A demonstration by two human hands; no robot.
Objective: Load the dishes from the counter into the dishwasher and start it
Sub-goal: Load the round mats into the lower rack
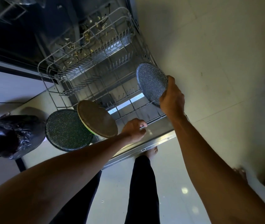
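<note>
The dishwasher's lower rack (86, 50) is pulled out over the open door (159, 139). My right hand (171, 98) grips a blue speckled plate (152, 82) by its near edge and holds it tilted above the rack's right front corner. My left hand (134, 130) has its fingers curled around the rack's front rail. Just left of that hand, a beige plate (97, 118) and a dark green speckled plate (65, 130) lean at the rack's near left corner. Whether they stand in the tines is hidden.
Food scraps lie in the back of the rack. The upper rack (0, 15) with glassware shows at the top left. A bin lined with a black bag (13, 136) stands left of the door. My legs and a bare foot (152, 152) are on the pale tile floor.
</note>
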